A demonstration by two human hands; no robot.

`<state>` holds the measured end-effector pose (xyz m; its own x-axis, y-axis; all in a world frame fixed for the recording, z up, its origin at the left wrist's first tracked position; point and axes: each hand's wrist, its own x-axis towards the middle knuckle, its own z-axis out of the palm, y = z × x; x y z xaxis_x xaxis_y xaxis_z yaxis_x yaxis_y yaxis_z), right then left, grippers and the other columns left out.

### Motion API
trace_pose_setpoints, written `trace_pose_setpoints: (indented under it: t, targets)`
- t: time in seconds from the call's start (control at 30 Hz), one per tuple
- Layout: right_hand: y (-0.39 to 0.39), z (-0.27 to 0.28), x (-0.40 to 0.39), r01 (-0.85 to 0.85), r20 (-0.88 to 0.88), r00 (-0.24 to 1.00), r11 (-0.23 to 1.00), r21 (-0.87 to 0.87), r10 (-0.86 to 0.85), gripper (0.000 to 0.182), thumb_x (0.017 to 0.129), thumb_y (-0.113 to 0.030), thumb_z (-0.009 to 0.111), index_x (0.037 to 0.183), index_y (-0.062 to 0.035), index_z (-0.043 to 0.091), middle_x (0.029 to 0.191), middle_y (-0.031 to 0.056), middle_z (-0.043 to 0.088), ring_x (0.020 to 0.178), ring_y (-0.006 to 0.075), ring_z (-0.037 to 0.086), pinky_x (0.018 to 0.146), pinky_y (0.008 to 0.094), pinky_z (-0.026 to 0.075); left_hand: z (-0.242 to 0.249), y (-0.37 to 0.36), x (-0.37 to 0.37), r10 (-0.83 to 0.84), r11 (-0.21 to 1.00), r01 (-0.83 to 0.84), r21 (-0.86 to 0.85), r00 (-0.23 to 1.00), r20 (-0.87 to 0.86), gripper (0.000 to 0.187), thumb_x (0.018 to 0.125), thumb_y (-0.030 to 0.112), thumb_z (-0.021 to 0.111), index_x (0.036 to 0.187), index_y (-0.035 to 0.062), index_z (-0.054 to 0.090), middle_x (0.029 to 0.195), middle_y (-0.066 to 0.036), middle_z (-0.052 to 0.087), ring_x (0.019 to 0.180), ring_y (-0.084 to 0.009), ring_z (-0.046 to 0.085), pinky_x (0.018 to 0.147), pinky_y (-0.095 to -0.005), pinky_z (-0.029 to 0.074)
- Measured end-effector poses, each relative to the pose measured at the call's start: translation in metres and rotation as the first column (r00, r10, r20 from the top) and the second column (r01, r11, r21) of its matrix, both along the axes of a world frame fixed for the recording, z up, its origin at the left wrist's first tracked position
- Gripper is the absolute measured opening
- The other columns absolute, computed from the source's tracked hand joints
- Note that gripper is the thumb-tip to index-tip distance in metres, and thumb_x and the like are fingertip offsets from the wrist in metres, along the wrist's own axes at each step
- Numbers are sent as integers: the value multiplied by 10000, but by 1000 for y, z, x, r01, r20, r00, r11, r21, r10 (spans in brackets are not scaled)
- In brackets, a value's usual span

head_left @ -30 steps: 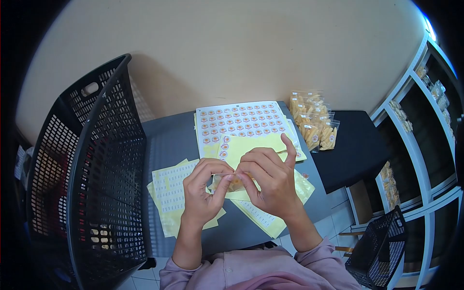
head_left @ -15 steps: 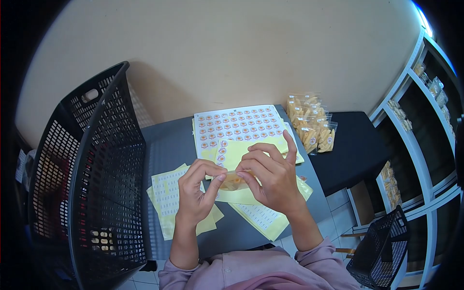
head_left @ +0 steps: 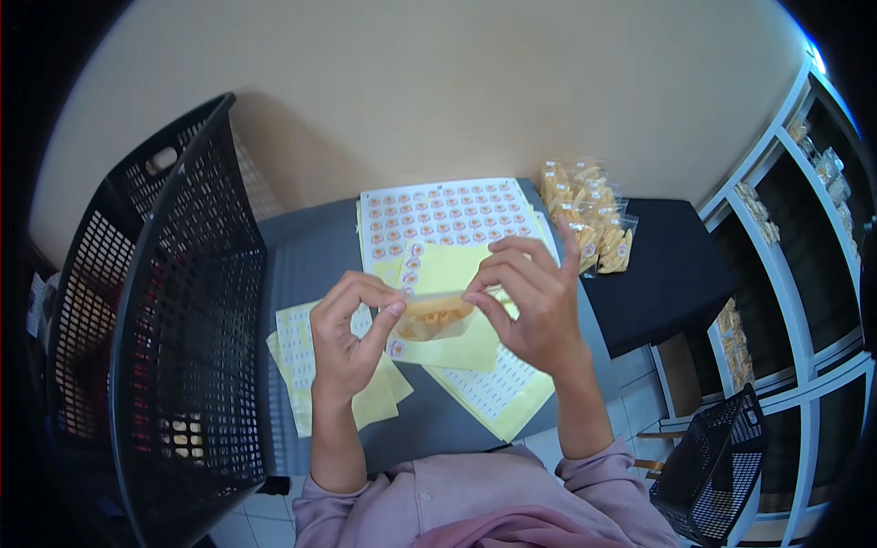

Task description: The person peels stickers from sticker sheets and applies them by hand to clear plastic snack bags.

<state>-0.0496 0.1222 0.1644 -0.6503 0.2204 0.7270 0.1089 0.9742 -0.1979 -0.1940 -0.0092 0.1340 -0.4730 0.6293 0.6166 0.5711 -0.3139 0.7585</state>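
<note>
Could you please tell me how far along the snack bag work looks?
Seemingly done: the pile of clear plastic snack bags, several labelled. In hand: a single clear bag, pinched by the left hand and right hand. More labelling may be left: round stickers fill much of the large white sheet.

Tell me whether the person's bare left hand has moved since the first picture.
Yes. The left hand has moved left, closer to the large black perforated plastic basket and away from the right hand.
</note>
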Motion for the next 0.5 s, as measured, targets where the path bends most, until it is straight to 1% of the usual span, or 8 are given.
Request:
trace_pose_setpoints:
  t: [0.1,0.2,0.3,0.33,0.4,0.43,0.47,0.5]
  targets:
    - [4,0,-1,-67,-13,998,996,-55,66,121,672,-181,678,672,-128,569,726,-16,555,829,143,544,988,452,163,-7,-4,-3,-84,997,84,3,994,75,54,724,6,591,761,-22,562,813,-111,566,772,-169,519,708,-266,407]
    - [8,-2,-6,-196,-124,977,959,-204,173,119,695,-163,672,692,-106,568,722,-3,568,772,154,558,976,418,192,-12,-1,1,-274,959,242,147,925,265,402,724,33,586,1106,-30,476,1064,-140,536,1019,-191,500,857,-307,395]
    - [8,-11,-17,-290,-243,949,854,-432,200,121,705,-151,666,691,-89,564,719,-3,578,774,152,560,953,411,233,-24,-7,3,-218,971,233,-57,957,190,441,766,95,558,1166,-27,415,1091,-124,527,1036,-177,492,856,-303,396]
    - [10,-16,-20,-311,-255,940,875,-371,226,134,730,-137,643,815,-51,585,785,30,589,808,157,557,901,382,318,-34,-13,-8,-228,945,255,-206,963,145,409,811,120,508,1174,-29,395,1116,-101,512,1026,-156,494,856,-291,397]
    - [6,-26,-31,-388,-389,899,779,-493,202,194,740,-131,632,899,-37,572,818,51,586,827,162,553,873,358,348,-53,-10,-23,-192,973,223,-64,928,319,444,827,179,488,1206,-16,366,1157,-108,477,1047,-173,483,886,-308,386]
    - [6,-33,-36,-469,-511,847,660,-587,147,262,750,-125,620,983,-23,560,852,72,584,846,168,549,844,334,378,-63,-9,-31,-179,984,166,71,858,481,481,844,238,469,1238,-4,336,1198,-115,443,1068,-190,472,915,-326,374]
    - [13,-51,-39,-387,-432,893,700,-600,123,350,771,-106,587,1096,-8,503,924,104,564,870,172,539,798,299,408,-75,-11,-43,-291,955,169,244,698,654,479,863,270,415,1244,-3,313,1171,-120,458,1032,-198,498,883,-340,412]
    - [14,-65,-42,-283,-344,936,737,-613,74,297,765,-88,578,1045,-3,528,950,105,560,862,181,542,788,298,412,-84,-13,-51,-428,900,101,425,401,810,515,866,316,376,1253,-11,281,1118,-129,486,970,-209,535,853,-353,438]
